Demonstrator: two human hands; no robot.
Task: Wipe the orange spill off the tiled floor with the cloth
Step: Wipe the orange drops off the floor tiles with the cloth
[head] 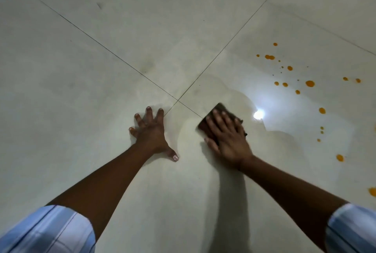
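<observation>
Orange drops of the spill [310, 83] are scattered over the pale tiled floor [122, 29] at the right, from the upper right down to the right edge. A dark brown folded cloth [218, 110] lies flat on the floor near the tile joint crossing. My right hand [227, 136] presses flat on top of the cloth, fingers spread, covering most of it. My left hand [151, 130] rests open on the bare tile to the left of the cloth, fingers splayed, holding nothing. A wet smeared sheen surrounds the cloth.
Dark grout lines cross just above and between my hands [178, 100]. A bright light reflection [258, 114] glares on the wet tile right of the cloth. Blue-striped sleeves [50, 230] show at both lower corners.
</observation>
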